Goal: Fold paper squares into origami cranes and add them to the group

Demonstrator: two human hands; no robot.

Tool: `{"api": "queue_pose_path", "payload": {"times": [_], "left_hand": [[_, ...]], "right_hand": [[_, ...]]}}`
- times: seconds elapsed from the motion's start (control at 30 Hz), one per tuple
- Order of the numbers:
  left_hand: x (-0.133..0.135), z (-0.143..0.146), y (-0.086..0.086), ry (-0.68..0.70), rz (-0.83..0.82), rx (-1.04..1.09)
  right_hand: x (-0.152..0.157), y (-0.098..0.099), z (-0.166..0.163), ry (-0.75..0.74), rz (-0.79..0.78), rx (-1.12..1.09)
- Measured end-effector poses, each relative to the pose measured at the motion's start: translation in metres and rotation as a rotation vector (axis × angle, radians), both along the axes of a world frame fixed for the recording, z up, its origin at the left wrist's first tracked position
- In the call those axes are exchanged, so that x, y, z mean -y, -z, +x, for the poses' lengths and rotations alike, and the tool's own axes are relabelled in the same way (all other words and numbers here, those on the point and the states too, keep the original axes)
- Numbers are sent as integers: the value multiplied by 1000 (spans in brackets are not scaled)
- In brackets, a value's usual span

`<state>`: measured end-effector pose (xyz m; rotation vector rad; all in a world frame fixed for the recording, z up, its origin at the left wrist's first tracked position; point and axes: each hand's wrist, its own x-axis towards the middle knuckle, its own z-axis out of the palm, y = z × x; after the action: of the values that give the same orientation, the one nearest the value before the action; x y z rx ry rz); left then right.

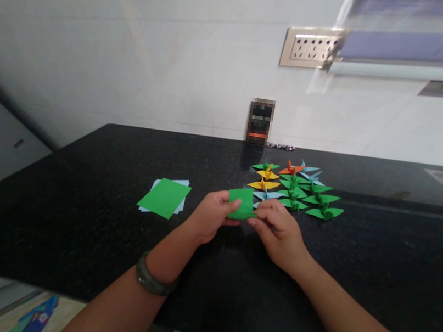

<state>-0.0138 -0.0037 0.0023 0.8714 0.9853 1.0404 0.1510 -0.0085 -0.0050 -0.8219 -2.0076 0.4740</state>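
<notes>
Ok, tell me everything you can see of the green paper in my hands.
The green paper is plain, bright and thin-looking, apparently folded into a roughly square shape with a narrow flap at its lower right. The left hand holds it, thumb on top; the right hand pinches the flap. It is over the black countertop.

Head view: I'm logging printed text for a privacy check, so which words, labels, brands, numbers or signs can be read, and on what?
None can be read.
Dark upright object by the wall: pixelated, any text unreadable.
Socket panel: no legible lettering.
Green paper held by the left hand and right hand: no writing visible.
</notes>
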Motion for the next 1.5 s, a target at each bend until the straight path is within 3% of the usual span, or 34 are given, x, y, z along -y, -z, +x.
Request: {"api": "queue_pose_path", "payload": {"times": [0.13, 0.3, 0.5, 0.7, 0.8, 1.33, 1.5], "left_hand": [[3, 3, -1, 148, 5, -13], [4, 6, -4, 127, -12, 21], [8, 9, 0, 122, 167, -202], [9, 12, 0, 94, 162, -227], [9, 13, -1, 97, 152, -229], [8, 11, 1, 176, 139, -290], [5, 6, 4, 91, 381, -589]], "right_hand": [[-5, 9, -1, 188, -178, -86], [-7, 14, -1, 278, -336, -130], [-4, 11, -3, 262, -403, -175], [-3, 7, -8, 197, -645, -444], [-2, 3, -9, 169, -723, -478], [-1, -1, -5, 209, -599, -345], [-4, 1, 0, 174, -474, -188]]}}
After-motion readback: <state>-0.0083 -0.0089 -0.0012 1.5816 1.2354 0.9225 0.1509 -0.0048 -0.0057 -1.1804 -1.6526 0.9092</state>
